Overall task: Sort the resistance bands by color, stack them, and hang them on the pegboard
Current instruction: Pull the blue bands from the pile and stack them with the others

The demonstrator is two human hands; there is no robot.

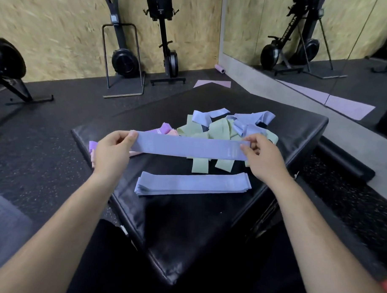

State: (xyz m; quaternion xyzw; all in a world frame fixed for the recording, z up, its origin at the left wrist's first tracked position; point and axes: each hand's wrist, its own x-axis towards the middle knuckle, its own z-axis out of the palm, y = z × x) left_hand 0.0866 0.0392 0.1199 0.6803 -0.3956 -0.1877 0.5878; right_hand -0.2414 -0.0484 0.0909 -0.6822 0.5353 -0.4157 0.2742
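A blue resistance band (pixel 188 147) is held flat and stretched out above a black padded box (pixel 185 233). My left hand (pixel 112 151) pinches its left end and my right hand (pixel 263 156) pinches its right end. Below it, nearer to me, lies a neat stack of blue bands (pixel 193 184). Behind the held band sits a mixed pile: green bands (pixel 217 129), more blue bands (pixel 250 122), and purple and pink bands (pixel 164 130) at the left. Another purple and pink bundle (pixel 92 149) peeks out behind my left hand.
The box stands on dark rubber floor. Black exercise machines (pixel 125 60) stand against the wooden wall. A mirror (pixel 323 41) runs along the right. A perforated grey board (pixel 1 214) shows at the lower left edge. A pink foam roller (pixel 220 68) lies by the wall.
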